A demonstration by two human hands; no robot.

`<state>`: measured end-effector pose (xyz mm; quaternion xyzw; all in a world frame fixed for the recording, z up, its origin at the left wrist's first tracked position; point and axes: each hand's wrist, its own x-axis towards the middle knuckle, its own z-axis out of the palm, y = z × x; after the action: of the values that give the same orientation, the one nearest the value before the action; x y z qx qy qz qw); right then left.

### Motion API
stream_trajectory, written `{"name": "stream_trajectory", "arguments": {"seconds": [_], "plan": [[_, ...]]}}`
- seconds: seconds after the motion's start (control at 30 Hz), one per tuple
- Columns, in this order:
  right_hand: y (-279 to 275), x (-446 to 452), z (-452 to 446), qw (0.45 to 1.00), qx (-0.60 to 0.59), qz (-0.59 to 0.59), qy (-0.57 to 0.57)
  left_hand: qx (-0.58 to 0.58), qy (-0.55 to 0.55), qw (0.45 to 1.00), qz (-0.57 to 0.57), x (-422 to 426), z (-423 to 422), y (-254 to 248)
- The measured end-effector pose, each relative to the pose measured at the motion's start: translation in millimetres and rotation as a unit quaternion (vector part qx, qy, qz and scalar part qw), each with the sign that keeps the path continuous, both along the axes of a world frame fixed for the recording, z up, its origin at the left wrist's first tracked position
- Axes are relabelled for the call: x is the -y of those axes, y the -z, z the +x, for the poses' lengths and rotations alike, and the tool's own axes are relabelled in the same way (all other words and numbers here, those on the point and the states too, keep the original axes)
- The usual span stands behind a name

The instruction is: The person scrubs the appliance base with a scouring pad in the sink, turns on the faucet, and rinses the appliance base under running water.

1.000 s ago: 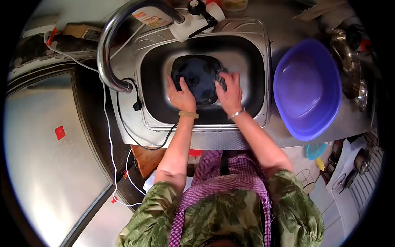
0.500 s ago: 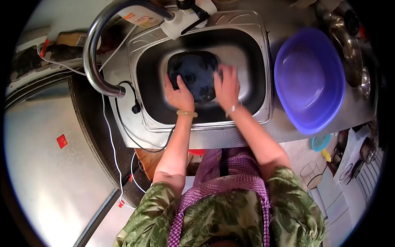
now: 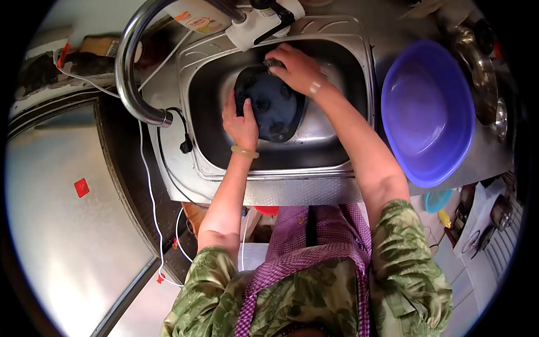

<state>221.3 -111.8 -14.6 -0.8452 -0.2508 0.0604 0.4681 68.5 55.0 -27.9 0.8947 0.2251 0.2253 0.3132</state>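
Note:
A dark, rounded, flat object with several round marks on its face lies in the steel sink. My left hand rests against its left edge, thumb and fingers apart, steadying the rim. At the object's top edge, my right hand is closed on a small dark scrubber. The scrubber is partly covered by my fingers.
A curved chrome faucet arches at the sink's left. On the right stands a purple basin, with metal lids or pans beyond it. A black plug and cord lie left of the sink.
My right hand has moved from the object's right side up to its top edge, with the scrubber. My left hand stays at the left edge. The dark object has turned or tilted slightly.

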Motion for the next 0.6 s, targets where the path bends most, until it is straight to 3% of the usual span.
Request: {"name": "stream_trajectory", "arguments": {"seconds": [0.07, 0.17, 0.2, 0.33, 0.43, 0.6], "plan": [[2, -2, -7, 1.000, -0.017, 0.010, 0.002, 0.001, 0.028, 1.000, 0.000, -8, 3, 2], [-15, 43, -79, 0.996, -0.035, 0.020, 0.079, -0.057, 0.207, 0.976, -0.047, -24, 7, -17], [-15, 53, -94, 0.993, -0.049, 0.035, 0.099, -0.039, 0.309, 0.950, 0.014, -28, 16, -22], [-11, 38, -64, 0.995, 0.039, -0.016, 0.093, -0.049, 0.344, 0.938, -0.003, -24, 31, -26], [0, 5, -18, 0.998, -0.040, -0.017, 0.039, -0.058, 0.350, 0.935, -0.002, -30, 29, -18], [-23, 63, -121, 0.992, -0.053, -0.011, 0.112, -0.052, 0.347, 0.936, -0.039, -25, 29, -21]]}}
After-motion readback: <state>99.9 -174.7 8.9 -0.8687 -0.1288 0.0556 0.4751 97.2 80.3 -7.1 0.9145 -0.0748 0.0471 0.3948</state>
